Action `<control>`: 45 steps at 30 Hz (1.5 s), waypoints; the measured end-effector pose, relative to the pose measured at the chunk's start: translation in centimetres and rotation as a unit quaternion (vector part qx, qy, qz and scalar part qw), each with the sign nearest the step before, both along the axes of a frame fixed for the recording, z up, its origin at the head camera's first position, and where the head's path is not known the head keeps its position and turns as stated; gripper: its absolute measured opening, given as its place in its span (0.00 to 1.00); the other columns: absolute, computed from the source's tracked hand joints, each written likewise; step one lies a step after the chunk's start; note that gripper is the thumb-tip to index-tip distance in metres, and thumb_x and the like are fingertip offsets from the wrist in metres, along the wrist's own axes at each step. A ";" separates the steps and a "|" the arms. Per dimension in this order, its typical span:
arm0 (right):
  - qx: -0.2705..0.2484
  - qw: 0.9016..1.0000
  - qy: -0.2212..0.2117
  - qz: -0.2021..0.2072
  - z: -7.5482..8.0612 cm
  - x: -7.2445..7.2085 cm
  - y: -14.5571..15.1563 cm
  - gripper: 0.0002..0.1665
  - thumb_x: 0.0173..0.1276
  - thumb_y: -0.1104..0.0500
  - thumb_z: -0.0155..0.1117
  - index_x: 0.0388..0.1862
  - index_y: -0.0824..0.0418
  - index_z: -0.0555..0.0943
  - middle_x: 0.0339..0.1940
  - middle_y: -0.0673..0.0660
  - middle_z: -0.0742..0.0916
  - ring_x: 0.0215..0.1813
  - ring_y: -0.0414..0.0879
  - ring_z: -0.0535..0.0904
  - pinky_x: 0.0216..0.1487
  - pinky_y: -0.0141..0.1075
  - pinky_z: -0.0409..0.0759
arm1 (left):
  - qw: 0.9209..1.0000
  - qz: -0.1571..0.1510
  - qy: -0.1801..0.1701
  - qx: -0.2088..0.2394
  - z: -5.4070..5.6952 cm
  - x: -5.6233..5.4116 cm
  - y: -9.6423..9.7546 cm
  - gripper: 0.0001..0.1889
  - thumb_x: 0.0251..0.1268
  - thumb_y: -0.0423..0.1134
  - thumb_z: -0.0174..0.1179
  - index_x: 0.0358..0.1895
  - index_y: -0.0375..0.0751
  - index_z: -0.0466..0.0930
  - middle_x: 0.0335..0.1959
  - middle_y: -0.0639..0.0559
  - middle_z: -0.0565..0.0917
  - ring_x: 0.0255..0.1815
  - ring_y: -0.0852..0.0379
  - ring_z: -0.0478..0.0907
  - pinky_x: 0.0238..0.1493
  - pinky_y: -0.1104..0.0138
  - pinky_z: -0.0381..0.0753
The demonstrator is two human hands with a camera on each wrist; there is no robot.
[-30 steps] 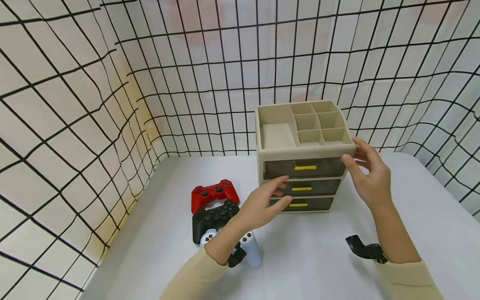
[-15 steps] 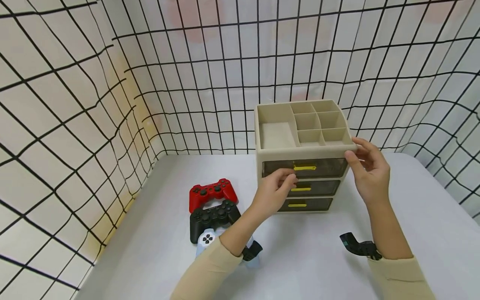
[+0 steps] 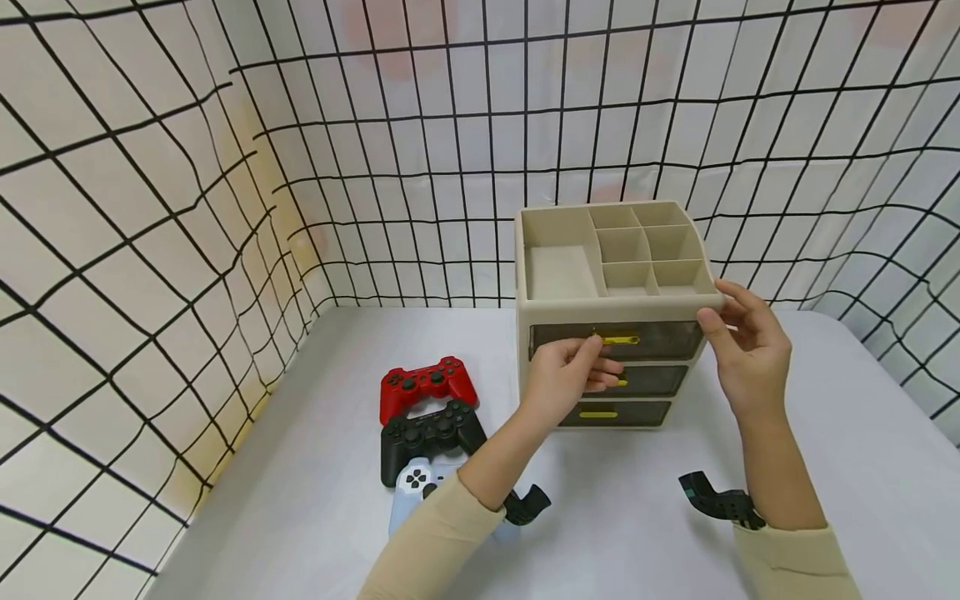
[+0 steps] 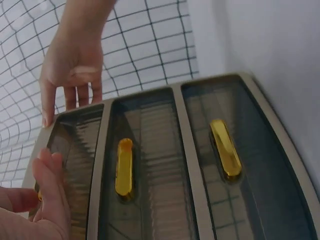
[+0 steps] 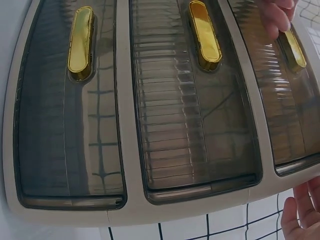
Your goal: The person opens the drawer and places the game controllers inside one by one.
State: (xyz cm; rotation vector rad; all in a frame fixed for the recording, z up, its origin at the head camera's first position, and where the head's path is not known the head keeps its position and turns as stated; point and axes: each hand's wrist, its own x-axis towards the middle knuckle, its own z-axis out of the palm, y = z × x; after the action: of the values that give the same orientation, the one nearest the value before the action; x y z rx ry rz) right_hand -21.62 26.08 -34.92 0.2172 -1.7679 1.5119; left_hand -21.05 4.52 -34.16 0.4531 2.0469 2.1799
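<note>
A beige desktop organizer (image 3: 540, 311) with three dark see-through drawers stands on the table, its top divided into compartments. My left hand (image 3: 561, 377) pinches the left end of the top drawer's yellow handle (image 3: 624, 340) between thumb and finger, the other fingers spread in front of the middle drawer. In the right wrist view the same handle (image 5: 294, 51) shows beside those fingertips. My right hand (image 3: 753, 358) grips the organizer's upper right front corner, thumb in front and fingers at the side. All the drawers look closed. Inside the drawers, I cannot make out any contents.
Left of the organizer lie a red game controller (image 3: 429, 385), a black one (image 3: 427, 435) and a light blue one (image 3: 408, 500), partly hidden by my left forearm. White walls with black grid netting (image 3: 420, 183) enclose the white table (image 3: 315, 467) at the back and sides.
My left hand has moved right and up from in front of the drawers onto the top drawer's handle. My right hand stays at the organizer's corner, its thumb closing in on the edge.
</note>
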 end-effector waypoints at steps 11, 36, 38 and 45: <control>-0.041 0.998 0.026 0.045 -0.1 -0.1 0.1 0.23 0.64 0.74 0.63 0.59 0.68 0.79 0.40 0.47 0.85 0.44 0.40 0.78 0.44 0.25 0.74 | 0.989 0.057 -0.104 0.087 0.4 0.3 1.3 0.16 0.71 0.40 0.58 0.37 0.28 0.85 0.28 0.40 0.87 0.23 0.60 0.84 0.27 0.75 0.81; -0.091 0.995 -0.024 0.045 0.7 0.4 0.1 0.20 0.65 0.72 0.64 0.56 0.65 0.82 0.38 0.50 0.86 0.41 0.41 0.80 0.44 0.25 0.76 | 0.986 0.093 -0.107 0.093 0.2 2.3 1.7 0.15 0.69 0.39 0.61 0.33 0.26 0.85 0.22 0.43 0.85 0.18 0.63 0.80 0.23 0.76 0.78; -0.103 0.993 -0.033 0.051 0.8 0.5 0.2 0.19 0.65 0.71 0.64 0.56 0.65 0.82 0.39 0.51 0.86 0.42 0.42 0.80 0.46 0.25 0.76 | 0.986 0.089 -0.103 0.094 0.2 2.7 1.6 0.16 0.69 0.39 0.60 0.34 0.25 0.85 0.22 0.42 0.85 0.18 0.63 0.80 0.23 0.76 0.78; -0.112 0.990 -0.049 0.066 0.8 0.5 0.4 0.20 0.66 0.71 0.64 0.56 0.64 0.82 0.41 0.52 0.86 0.43 0.43 0.81 0.49 0.24 0.77 | 0.987 0.085 -0.099 0.093 0.1 3.8 1.3 0.16 0.68 0.39 0.61 0.34 0.24 0.85 0.22 0.41 0.85 0.16 0.64 0.79 0.21 0.77 0.77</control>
State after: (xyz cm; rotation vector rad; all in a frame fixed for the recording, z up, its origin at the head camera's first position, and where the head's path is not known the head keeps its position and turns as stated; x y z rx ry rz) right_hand -21.15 26.49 -34.16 0.1507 -1.6685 1.8299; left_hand -17.25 5.85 -34.09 0.0734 1.8477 2.4150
